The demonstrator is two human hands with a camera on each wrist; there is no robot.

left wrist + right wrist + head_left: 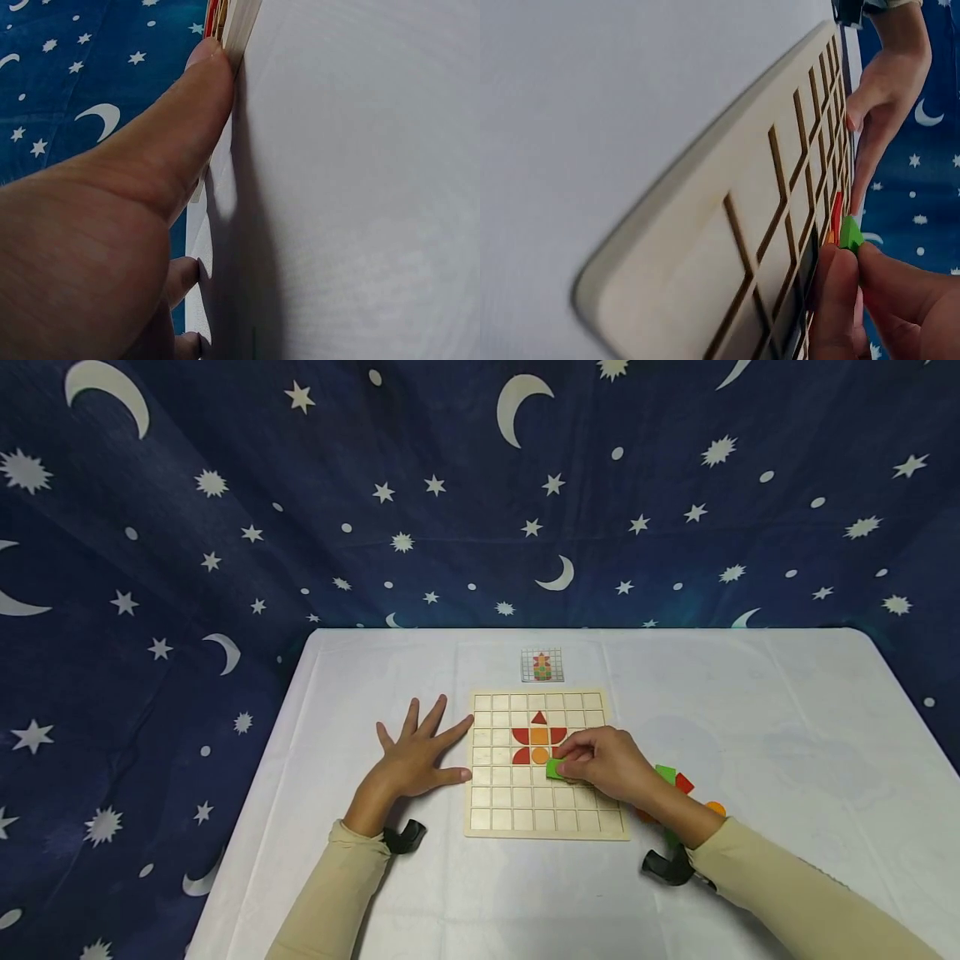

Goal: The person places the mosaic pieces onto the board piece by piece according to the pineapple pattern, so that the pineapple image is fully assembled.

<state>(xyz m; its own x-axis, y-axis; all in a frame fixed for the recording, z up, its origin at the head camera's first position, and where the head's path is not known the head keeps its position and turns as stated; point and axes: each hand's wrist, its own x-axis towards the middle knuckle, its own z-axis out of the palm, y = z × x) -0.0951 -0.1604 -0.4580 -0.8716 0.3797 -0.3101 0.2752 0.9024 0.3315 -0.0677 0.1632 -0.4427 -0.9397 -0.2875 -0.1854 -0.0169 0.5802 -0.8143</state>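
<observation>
My right hand (609, 763) pinches a green block (554, 768) between thumb and fingers, low over the wooden grid board (495, 820). In the right wrist view the green block (850, 234) stands tilted at the fingertips. On the board, red pieces (521, 737) flank an orange square (539, 737), with a red triangle (538, 718) above and an orange circle (540, 756) below. The right fingers partly hide the pieces on the right side. My left hand (415, 762) lies spread on the table, its thumb and index fingertips at the board's left edge.
A small pattern card (542, 666) lies behind the board, showing a gridded red, orange and green figure. Loose green (665, 772), red (683, 783) and orange pieces (716, 808) lie right of the board, partly under the right forearm. A white cloth covers the table (757, 718).
</observation>
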